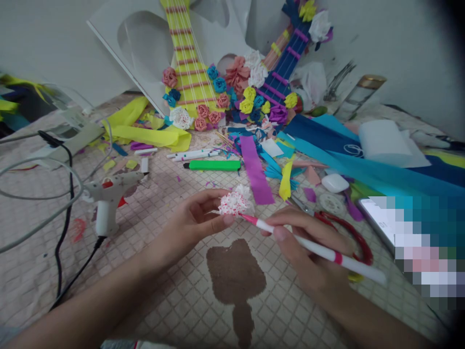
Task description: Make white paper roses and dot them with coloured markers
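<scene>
Between the thumb and fingers of my left hand point(198, 215) is a white paper flower point(232, 203) speckled with pink dots, mostly on its left side. My right hand point(308, 242) grips a white felt-tip pen point(319, 247) with a pink tip and a pink band. The pen's tip meets the lower edge of the flower, from the right. Both hands are raised above the quilted tablecloth point(174, 291). The stem side of the flower is hidden by my left fingers.
A glue gun point(107, 203) with its cord stands at left. Ahead lie a green marker point(214, 166), a purple paper strip point(256, 169) and scraps. Red-handled scissors point(341, 228) and a phone point(378, 223) are at right. Flower-trimmed paper guitars point(187, 58) lean at the back.
</scene>
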Tool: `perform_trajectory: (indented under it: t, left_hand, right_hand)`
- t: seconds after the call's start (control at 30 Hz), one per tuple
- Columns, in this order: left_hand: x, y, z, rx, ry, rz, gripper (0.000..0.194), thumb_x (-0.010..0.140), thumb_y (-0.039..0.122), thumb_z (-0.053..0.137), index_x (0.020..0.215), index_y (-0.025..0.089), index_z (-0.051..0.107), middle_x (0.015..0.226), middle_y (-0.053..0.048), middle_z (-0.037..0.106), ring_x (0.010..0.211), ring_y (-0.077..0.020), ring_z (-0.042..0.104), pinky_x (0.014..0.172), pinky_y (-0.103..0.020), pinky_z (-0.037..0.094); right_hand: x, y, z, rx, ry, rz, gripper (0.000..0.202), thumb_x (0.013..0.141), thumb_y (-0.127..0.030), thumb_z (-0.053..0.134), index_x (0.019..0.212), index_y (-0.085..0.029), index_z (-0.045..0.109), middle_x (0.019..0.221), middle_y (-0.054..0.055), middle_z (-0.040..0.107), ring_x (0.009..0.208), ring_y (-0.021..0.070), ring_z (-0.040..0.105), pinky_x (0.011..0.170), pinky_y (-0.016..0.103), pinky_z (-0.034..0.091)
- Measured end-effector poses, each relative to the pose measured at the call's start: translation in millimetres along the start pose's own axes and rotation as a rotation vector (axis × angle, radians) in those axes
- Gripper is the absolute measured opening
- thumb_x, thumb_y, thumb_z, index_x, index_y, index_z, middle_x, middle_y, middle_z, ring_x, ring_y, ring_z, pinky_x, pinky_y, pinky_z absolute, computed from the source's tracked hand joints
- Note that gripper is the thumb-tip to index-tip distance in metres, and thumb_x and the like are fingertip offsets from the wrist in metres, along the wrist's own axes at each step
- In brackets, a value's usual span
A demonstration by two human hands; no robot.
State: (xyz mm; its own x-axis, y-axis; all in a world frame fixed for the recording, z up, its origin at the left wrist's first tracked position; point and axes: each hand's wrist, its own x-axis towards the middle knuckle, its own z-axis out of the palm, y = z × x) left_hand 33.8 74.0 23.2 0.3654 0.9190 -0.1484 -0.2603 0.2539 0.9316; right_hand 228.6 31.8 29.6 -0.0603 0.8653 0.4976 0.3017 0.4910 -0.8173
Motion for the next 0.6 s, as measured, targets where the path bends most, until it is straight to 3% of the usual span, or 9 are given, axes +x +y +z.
perform_trajectory:
  t: [0.13,0.27,0.4,0.6]
  left_hand:
    - [0.2,0.5,0.2,-0.001,0.019,-0.003,0.034,0.066,0.014,0.075,0.097,0.019,0.063,0.092,-0.001,0.070,0.081,-0.0114,0.063,0.071,-0.020,0.050]
    - [-0.1,0.0,0.6,-0.021,-0.006,0.019,0.032,0.067,0.013,0.075,0.096,0.020,0.064,0.092,0.000,0.069,0.083,-0.0104,0.063,0.072,-0.019,0.050]
    - [-1.3,0.2,1.4,0.042,0.009,0.020,0.034,0.066,0.015,0.076,0.097,0.019,0.064,0.089,0.000,0.068,0.083,-0.0104,0.062,0.071,-0.018,0.049]
    - [-3.0,1.1,1.8,0.041,-0.035,0.032,0.039,0.065,0.013,0.076,0.100,0.020,0.063,0.090,0.000,0.067,0.082,-0.0109,0.062,0.074,-0.021,0.050]
  right_hand:
    - [-0.1,1.1,0.7,0.027,0.078,-0.026,0.017,0.079,-0.011,0.055,0.086,-0.023,0.066,0.072,0.001,0.063,0.064,0.0140,0.059,0.055,0.028,0.046]
    - [1.1,-0.3,0.9,-0.002,0.048,-0.011,0.016,0.079,-0.011,0.056,0.086,-0.023,0.066,0.071,0.000,0.064,0.061,0.0133,0.059,0.051,0.027,0.045]
    - [1.5,-1.4,1.0,0.011,0.115,-0.058,0.017,0.079,-0.011,0.055,0.083,-0.023,0.065,0.067,0.000,0.063,0.063,0.0149,0.059,0.052,0.028,0.046]
    - [2.6,-2.4,0.4,-0.042,0.014,0.012,0.014,0.079,-0.013,0.056,0.083,-0.023,0.065,0.069,0.000,0.064,0.059,0.0122,0.059,0.049,0.025,0.045]
